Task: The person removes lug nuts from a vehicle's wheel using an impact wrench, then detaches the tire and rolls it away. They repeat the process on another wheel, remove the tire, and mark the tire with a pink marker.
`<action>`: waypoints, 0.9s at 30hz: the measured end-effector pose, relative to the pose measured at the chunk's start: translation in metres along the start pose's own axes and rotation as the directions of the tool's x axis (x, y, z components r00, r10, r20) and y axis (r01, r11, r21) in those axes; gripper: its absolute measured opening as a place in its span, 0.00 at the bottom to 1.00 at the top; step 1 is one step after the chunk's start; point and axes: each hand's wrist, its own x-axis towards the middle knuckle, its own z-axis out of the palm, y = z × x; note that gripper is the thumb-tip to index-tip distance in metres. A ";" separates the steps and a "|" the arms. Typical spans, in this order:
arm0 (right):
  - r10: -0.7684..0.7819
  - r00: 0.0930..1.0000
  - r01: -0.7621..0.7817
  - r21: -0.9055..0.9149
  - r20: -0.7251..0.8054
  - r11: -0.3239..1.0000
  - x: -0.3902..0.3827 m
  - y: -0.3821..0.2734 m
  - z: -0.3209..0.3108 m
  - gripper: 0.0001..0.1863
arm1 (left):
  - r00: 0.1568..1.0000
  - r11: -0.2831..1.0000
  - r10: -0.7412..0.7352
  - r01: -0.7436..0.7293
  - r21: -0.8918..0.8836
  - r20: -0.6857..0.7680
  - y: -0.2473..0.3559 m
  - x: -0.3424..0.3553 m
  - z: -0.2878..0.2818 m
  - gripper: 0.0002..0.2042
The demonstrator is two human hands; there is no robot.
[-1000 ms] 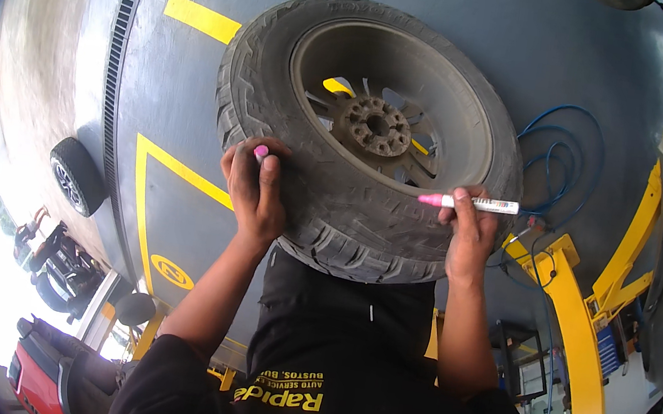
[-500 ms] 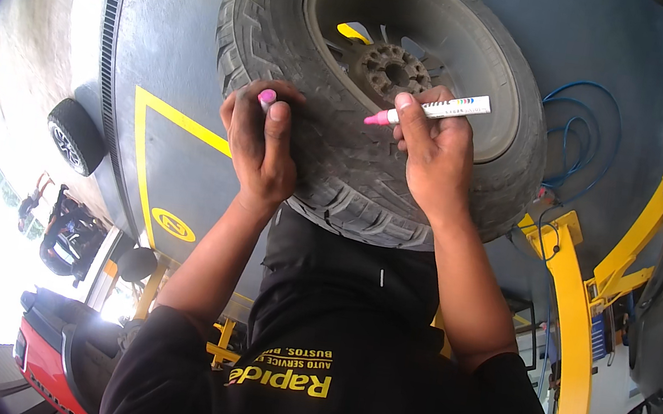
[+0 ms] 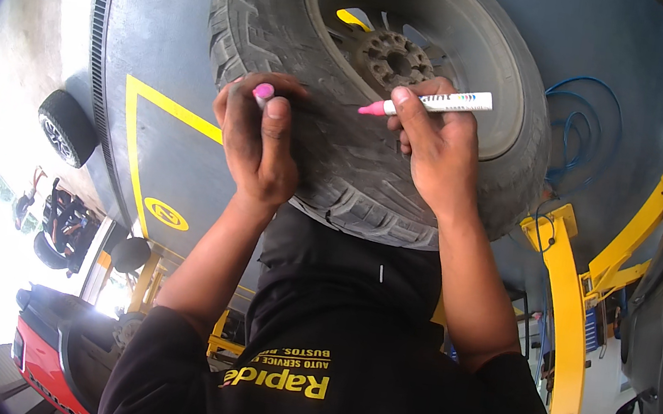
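A large black tyre [image 3: 276, 24] on a dusty wheel rim [image 3: 504, 71] leans upright against my legs. In my right hand [image 3: 442, 150] I grip a white paint marker [image 3: 456, 103] with a pink tip, thumb and fingers pinched around its barrel. The pink tip points left, right over the tyre's sidewall; I cannot tell whether it touches the rubber. My left hand [image 3: 261, 135] rests against the tyre's left side and holds the marker's pink-ended cap [image 3: 263, 92] between thumb and curled fingers. Dark grime covers the left fingers.
Blue hose [image 3: 589, 128] lies coiled on the grey floor at right. A yellow lift arm [image 3: 564, 313] stands beside it. Another wheel [image 3: 67, 128] rests by the drain grate [image 3: 103, 9] at left. A red vehicle [image 3: 56, 355] is at the lower left.
My right hand has brought the marker's tip slightly left and up over the sidewall. The left hand keeps its hold on the cap, and the whole view has shifted a little.
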 end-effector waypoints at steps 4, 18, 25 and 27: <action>0.034 0.996 -0.023 0.138 -0.077 0.990 0.004 0.000 -0.007 0.12 | 0.999 0.999 0.027 -0.029 0.045 0.035 0.001 0.001 -0.004 0.14; 0.049 0.978 -0.020 0.140 -0.204 0.990 0.007 0.020 -0.090 0.08 | 1.000 0.999 -0.016 0.017 -0.039 0.027 0.004 0.007 0.000 0.16; 0.015 0.994 -0.029 -0.129 -0.108 0.991 -0.012 0.026 -0.089 0.06 | 0.998 0.999 -0.027 0.029 -0.040 0.056 0.003 0.011 -0.003 0.17; -0.035 0.987 0.018 -0.111 -0.155 0.994 -0.009 0.026 -0.088 0.07 | 0.997 0.997 -0.029 0.034 -0.074 0.066 0.004 0.015 -0.003 0.17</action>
